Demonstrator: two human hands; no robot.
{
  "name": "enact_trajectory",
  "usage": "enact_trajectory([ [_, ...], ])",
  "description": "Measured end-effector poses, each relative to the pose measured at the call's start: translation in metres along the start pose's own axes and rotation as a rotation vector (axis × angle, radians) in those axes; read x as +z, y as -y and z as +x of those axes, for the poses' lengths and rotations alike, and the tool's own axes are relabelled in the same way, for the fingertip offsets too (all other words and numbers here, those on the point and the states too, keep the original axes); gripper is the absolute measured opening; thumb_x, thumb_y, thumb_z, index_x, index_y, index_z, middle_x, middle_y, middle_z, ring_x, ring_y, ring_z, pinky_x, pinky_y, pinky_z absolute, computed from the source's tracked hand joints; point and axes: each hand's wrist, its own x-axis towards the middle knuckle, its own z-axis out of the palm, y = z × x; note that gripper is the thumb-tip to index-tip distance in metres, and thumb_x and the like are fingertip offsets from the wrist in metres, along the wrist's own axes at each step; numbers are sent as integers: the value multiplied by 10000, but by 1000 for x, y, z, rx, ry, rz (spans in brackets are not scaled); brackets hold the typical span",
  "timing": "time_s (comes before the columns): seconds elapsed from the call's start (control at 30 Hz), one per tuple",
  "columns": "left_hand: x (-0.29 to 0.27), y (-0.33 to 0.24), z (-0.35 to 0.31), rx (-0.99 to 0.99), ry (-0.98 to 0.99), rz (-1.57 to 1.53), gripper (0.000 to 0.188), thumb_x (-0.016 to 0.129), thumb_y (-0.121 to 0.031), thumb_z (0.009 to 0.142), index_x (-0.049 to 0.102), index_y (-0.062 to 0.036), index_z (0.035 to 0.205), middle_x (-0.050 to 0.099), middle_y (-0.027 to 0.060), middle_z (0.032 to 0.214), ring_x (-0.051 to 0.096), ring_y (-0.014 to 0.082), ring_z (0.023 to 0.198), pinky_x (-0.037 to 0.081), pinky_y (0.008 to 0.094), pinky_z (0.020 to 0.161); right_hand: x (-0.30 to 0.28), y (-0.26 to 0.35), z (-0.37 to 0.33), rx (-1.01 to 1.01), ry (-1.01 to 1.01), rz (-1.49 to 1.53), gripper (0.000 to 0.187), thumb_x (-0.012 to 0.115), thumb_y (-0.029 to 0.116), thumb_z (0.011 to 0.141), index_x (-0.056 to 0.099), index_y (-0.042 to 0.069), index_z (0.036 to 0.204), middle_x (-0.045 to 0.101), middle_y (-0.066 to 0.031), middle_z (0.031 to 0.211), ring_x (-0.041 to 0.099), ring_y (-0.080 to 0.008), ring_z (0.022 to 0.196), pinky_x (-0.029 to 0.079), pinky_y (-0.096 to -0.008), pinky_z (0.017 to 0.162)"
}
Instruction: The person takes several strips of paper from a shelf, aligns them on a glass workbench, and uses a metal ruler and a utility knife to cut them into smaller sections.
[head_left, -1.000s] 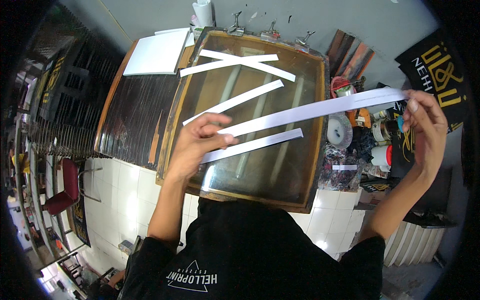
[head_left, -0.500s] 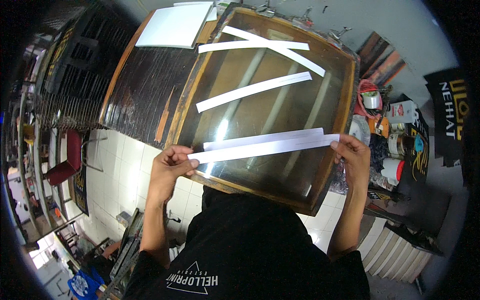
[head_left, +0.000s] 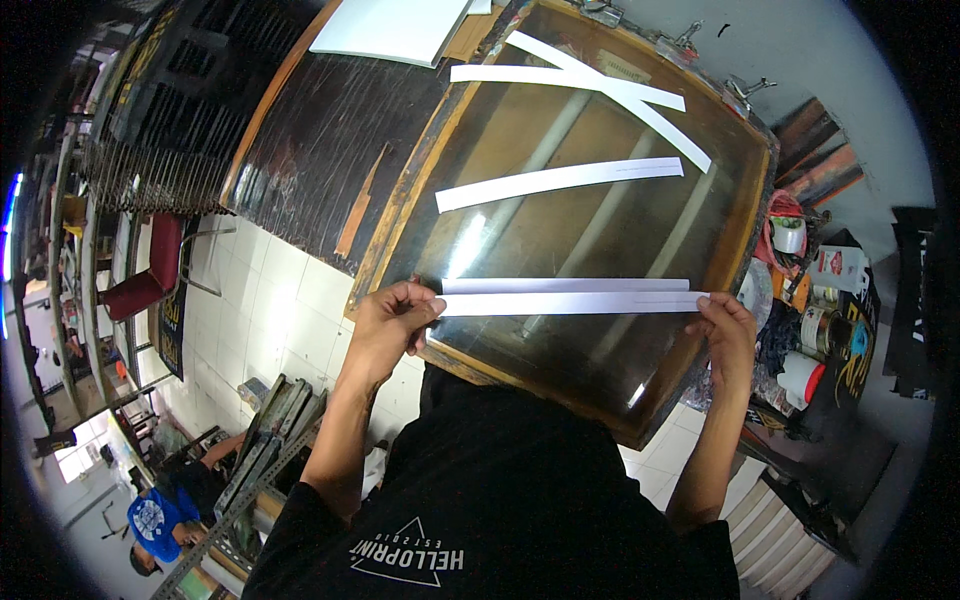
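Observation:
Between my two hands a long white paper strip (head_left: 570,304) is stretched above a glass-topped wooden light table (head_left: 560,240). My left hand (head_left: 398,315) pinches its left end between thumb and fingers. At the other end, my right hand (head_left: 722,322) pinches the strip's right tip. Just behind it, partly covered, another white strip (head_left: 560,285) shows along its far edge. Farther back on the glass lies a single slanted strip (head_left: 560,184). Beyond that, two more strips cross, a flatter one (head_left: 500,74) and a steeper one (head_left: 655,122).
A stack of white sheets (head_left: 390,28) rests on the dark worn tabletop (head_left: 340,150) at the far left. Tins and cups, among them a white cup with a red rim (head_left: 798,377), crowd the right side. A person in blue (head_left: 155,520) is at the lower left.
The view has shifted, so the table sits farther right in the picture. The held strip has turned from slanting to nearly level, both hands still pinching its ends.

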Motion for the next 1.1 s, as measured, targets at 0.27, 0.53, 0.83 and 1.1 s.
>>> enact_trajectory([
  [0.27, 7, 3, 9, -13, -24, 35, 121, 677, -148, 984, 688, -28, 973, 631, -11, 758, 499, 48, 538, 351, 216, 454, 0, 4, 7, 53, 82, -5, 146, 664, 124, 963, 663, -1, 1038, 721, -126, 942, 739, -218, 803, 569, -295, 567],
  [0.53, 8, -1, 13, -33, -33, 96, 116, 664, -130, 989, 674, -14, 993, 622, 7, 735, 499, 52, 527, 350, 223, 449, 3, 3, 9, 80, 79, -35, 152, 641, 147, 985, 641, 7, 1044, 721, -134, 948, 743, -215, 779, 568, -291, 554],
  [0.83, 11, 3, 18, 15, -91, 200, 128, 678, -132, 979, 680, -5, 990, 648, 23, 753, 545, 68, 582, 403, 239, 513, 10, 6, 5, 69, 49, -91, 143, 638, 143, 986, 646, 8, 1031, 723, -122, 937, 740, -200, 771, 569, -285, 565],
  [1.1, 16, 2, 17, 24, -169, 306, 169, 699, -157, 963, 694, 11, 940, 674, 30, 800, 587, 90, 688, 455, 270, 626, 11, 7, 3, 69, 55, -117, 145, 639, 148, 990, 648, 11, 1034, 725, -114, 941, 739, -193, 781, 567, -277, 584],
])
